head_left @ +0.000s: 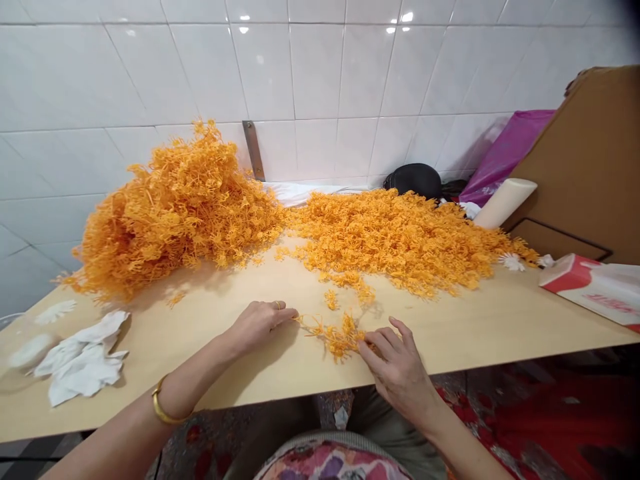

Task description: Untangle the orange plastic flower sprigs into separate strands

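Observation:
Between my hands, just above the near part of the table (220, 293), stretches a cluster of orange plastic flower pieces (343, 338) on thin stems. My left hand (263, 323) is closed in a pinch on the stem end at the cluster's left. At its right end, the thumb and fingers of my right hand (395, 353) close on some of the small flower pieces, while one finger sticks up. A tall tangled heap of orange flower pieces (175, 213) rises at the back left. A lower, spread heap of loose orange flower pieces (390, 237) lies at the back right.
Crumpled white tissues (87, 360) lie at the left. To the right stand a red and white tissue pack (595, 290), a cream-coloured roll (507, 200) and a large cardboard box (585, 167). Behind are a black rounded case (414, 179), a purple bag (510, 157) and a tiled wall (320, 73).

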Demonstrator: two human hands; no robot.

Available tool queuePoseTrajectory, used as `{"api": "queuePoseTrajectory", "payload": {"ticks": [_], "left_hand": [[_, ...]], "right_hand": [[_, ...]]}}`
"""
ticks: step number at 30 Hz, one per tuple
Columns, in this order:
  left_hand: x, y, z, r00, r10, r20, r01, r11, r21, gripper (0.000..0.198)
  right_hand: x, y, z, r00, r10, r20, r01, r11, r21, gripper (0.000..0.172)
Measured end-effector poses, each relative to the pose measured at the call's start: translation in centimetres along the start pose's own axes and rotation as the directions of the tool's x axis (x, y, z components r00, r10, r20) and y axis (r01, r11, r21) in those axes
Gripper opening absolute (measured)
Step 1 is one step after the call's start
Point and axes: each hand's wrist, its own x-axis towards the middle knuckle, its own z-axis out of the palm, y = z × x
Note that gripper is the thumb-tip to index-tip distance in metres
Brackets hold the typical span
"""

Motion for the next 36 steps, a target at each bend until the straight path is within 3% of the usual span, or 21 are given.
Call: {"api": "queuePoseTrajectory", "payload": {"ticks": [3, 5, 8, 11, 13, 15, 18, 20, 26, 29, 36], "left_hand": [[-0.2, 1.0, -1.5, 0.996, 0.041, 0.077, -0.043, 0.999, 0.023, 0.025], [-0.3, 2.1, -2.7, 0.995, 0.083, 0.052, -0.085, 0.996, 0.034, 0.025], [-0.6, 3.9, -3.9, 0.989, 0.085, -0.122, -0.08, 0.996, 0.048, 0.029], [-0.8, 5.6, -3.9, 0.939, -0.015, -0.344, 0.015, 1.0, -0.002, 0.021], [-0.5, 6.5, -3.4, 0.925, -0.028, -0.378, 0.017, 0.999, -0.032, 0.024], [0.4, 7.0, -2.8, 0.949, 0.003, -0.317, -0.004, 1.0, -0.005, 0.025], [2.1, 7.0, -1.9, 0.993, 0.016, -0.118, -0.004, 0.995, 0.104, 0.022], [2.8, 6.7, -1.4, 1.0, 0.001, 0.013, -0.002, 0.992, 0.124, 0.022], [1.9, 6.1, -0.6, 0.977, -0.06, 0.203, 0.097, 0.98, -0.176, 0.013], [1.3, 6.4, -0.1, 0.971, -0.084, 0.225, 0.136, 0.965, -0.225, 0.009], [1.1, 7.7, 1.8, 0.998, -0.045, 0.051, 0.052, 0.989, -0.136, 0.013]], "right_hand": [[0.3, -0.1, 0.0, 1.0, 0.007, 0.01, -0.007, 1.0, -0.027, 0.027], [0.4, -0.3, 0.1, 1.0, 0.016, 0.016, -0.015, 0.999, -0.038, 0.028], [0.6, -0.9, 0.3, 0.999, 0.044, 0.032, -0.043, 0.998, -0.037, 0.025], [0.7, -1.5, 0.5, 0.997, 0.066, 0.044, -0.064, 0.997, -0.034, 0.024], [0.8, -1.9, 0.5, 0.997, 0.065, 0.047, -0.063, 0.997, -0.035, 0.024], [0.9, -2.2, 0.5, 0.997, 0.061, 0.052, -0.059, 0.998, -0.036, 0.024], [0.9, -2.7, 0.5, 0.997, 0.067, 0.044, -0.066, 0.997, -0.036, 0.025], [0.8, -2.9, 0.5, 0.997, 0.076, 0.035, -0.075, 0.997, -0.032, 0.024], [0.9, -3.0, 0.3, 0.995, 0.091, 0.029, -0.09, 0.996, -0.01, 0.029], [1.4, -2.8, 0.0, 0.994, 0.099, 0.052, -0.099, 0.995, -0.003, 0.028], [3.3, -2.6, -0.9, 0.997, 0.062, 0.036, -0.062, 0.998, -0.002, 0.044]]}}
